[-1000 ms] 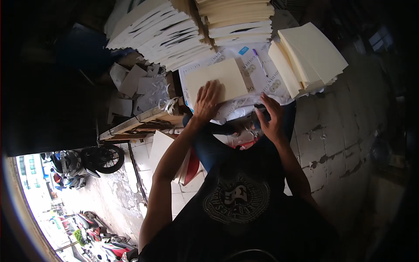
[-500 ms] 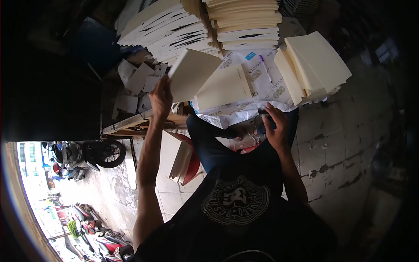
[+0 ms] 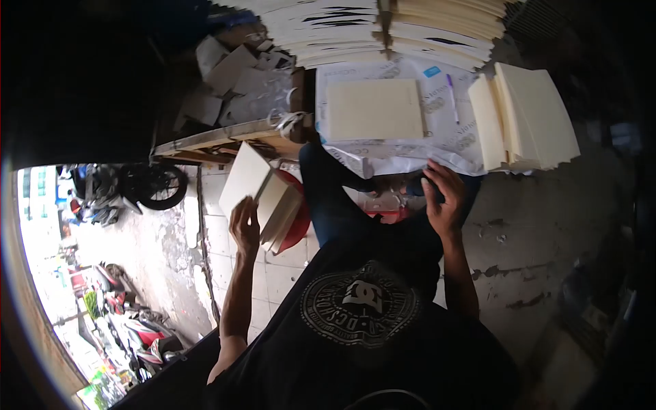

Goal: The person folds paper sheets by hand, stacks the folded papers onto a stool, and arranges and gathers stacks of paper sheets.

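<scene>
My left hand is closed on the lower edge of a cream card folder. That folder lies tilted over a stack of similar cream folders on a red stool, left of my legs. My right hand holds nothing, fingers loosely apart, over my right knee near the table's front edge. One cream folder lies flat on the printed white sheet covering the table. To its right, a pile of cream folders leans fanned out at the table's edge.
Tall stacks of folders stand at the back of the table. A purple pen and a blue label lie on the sheet. Left, a wooden shelf holds paper scraps. Motorcycles are parked outside.
My left hand has carried a folder from above the table down and left to the stack on the stool. The view has shifted; my right hand stays near my knee.
</scene>
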Demonstrator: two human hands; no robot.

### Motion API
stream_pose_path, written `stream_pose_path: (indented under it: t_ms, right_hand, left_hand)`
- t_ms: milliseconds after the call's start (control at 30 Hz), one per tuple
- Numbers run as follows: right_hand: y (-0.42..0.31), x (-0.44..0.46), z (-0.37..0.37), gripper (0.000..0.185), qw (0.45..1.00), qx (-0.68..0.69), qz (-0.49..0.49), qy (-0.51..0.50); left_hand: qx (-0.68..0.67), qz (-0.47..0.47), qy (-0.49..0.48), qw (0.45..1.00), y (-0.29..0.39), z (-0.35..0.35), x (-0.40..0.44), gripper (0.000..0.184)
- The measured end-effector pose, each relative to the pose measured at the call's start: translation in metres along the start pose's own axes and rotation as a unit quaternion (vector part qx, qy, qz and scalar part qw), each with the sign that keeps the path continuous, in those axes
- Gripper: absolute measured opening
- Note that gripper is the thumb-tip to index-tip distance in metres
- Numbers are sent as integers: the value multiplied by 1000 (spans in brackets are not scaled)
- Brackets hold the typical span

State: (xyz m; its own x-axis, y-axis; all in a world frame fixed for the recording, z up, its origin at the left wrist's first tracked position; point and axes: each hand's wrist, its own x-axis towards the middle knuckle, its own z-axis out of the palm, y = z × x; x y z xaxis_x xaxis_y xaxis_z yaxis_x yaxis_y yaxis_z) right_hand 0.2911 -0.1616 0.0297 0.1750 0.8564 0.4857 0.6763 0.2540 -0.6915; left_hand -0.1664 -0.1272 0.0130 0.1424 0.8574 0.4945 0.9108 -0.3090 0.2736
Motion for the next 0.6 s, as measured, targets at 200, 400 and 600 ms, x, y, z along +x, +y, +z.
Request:
stream_pose_path:
  t_ms: [200,400,600]
  right_hand:
    - [17,74,-128,28,948,-144,-80,273]
    - [177,78,-251,58,843,-315,318,297]
    - [193,72,-259,27,896,-169,169,374]
  left_hand:
    - [-46,-44,-85,994,-1,47,-70,37]
    - [-83,-23,-51,995,-5,33,-32,33]
    - [-162,-7,9,987,77,18,77,31]
